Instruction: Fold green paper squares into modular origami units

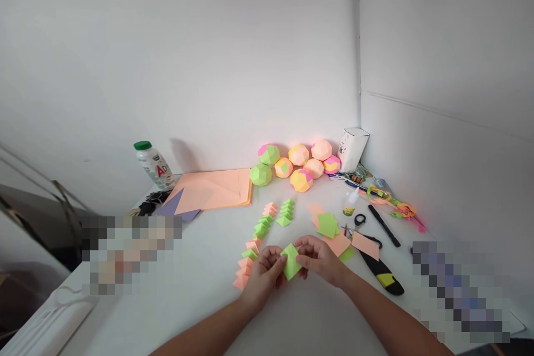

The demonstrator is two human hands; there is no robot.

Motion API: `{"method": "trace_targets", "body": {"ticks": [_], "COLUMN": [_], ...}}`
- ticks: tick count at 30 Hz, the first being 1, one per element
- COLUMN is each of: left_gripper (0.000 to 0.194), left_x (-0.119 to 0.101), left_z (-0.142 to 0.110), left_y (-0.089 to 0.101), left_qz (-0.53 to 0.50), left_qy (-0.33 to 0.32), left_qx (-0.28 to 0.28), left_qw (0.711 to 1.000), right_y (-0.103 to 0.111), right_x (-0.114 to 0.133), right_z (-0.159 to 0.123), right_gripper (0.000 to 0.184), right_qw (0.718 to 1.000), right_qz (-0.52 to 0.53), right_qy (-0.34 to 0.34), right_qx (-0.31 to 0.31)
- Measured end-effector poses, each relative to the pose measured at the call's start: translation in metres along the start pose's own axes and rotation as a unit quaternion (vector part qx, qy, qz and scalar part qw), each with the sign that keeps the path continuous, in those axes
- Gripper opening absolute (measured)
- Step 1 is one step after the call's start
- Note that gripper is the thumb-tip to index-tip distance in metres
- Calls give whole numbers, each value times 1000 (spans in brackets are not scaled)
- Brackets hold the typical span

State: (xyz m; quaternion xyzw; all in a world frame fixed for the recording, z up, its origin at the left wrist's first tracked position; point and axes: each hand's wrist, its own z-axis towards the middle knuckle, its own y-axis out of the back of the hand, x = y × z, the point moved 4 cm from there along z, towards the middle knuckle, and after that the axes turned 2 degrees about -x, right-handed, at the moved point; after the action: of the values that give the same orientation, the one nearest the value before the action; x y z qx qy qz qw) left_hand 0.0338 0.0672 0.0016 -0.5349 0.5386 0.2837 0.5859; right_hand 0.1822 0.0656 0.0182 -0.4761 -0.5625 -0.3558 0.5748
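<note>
A folded green paper piece (291, 262) is held up between both hands over the front of the table. My left hand (267, 270) pinches its left side, thumb on the face toward me. On the right side, my right hand (319, 260) grips the same paper with thumb and fingers; some fingertips are hidden behind it. Beside my left hand runs a row of folded peach paper pieces (242, 278) and green ones (262, 229). A second short row of folded green pieces (285, 214) lies beyond the hands. Loose green sheets (327, 225) and peach sheets (337, 243) lie near my right hand.
Several faceted paper balls (301, 179) sit against the back wall by a white box (352, 149). At right lie a glue bottle (350, 202), scissors (359, 221), a black pen (384, 225) and a cutter (384, 275). Large peach sheets (208, 189) and a white bottle (154, 166) are at left.
</note>
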Motion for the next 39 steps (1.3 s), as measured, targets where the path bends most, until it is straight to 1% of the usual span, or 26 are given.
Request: {"method": "trace_targets", "body": {"ticks": [2,4,7,9,11,16,24,29,31,37,39], "left_gripper": [35,34,32,29,28,32,33,40,43,41,41], "left_x": [-1,-1,0,0,1,3,9,8,8,10,9], "left_z": [0,0,-1,-3,-5,-3,-2,-2,-2,-2,-2], "left_y": [0,-1,-3,-5,-7,-6,-2,0,1,1,1], "left_qz": [-16,-23,-19,-3,10,20,30,65,73,61,60], "left_qy": [-6,-13,-16,-17,-21,-29,-34,-35,-39,-47,-45], "left_qx": [0,13,62,104,125,106,94,49,39,42,43], "left_qw": [1000,1000,998,994,992,994,995,996,996,996,996], "right_y": [1,2,2,1,1,1,1,3,3,3,3], "right_x": [2,3,3,2,2,4,4,6,9,13,15], "right_z": [0,0,0,-1,-1,-2,-4,-4,-5,-6,-6], "right_gripper": [37,33,28,26,24,25,21,20,19,15,16], "right_qw": [1000,999,997,997,997,994,991,986,982,973,966], "right_qz": [-4,-20,-53,-65,-72,-98,-119,-153,-173,-215,-242], "right_qy": [21,32,38,37,35,45,53,60,67,70,83], "right_qx": [-11,-23,-34,-25,-14,-16,-12,-28,-35,-54,-50]}}
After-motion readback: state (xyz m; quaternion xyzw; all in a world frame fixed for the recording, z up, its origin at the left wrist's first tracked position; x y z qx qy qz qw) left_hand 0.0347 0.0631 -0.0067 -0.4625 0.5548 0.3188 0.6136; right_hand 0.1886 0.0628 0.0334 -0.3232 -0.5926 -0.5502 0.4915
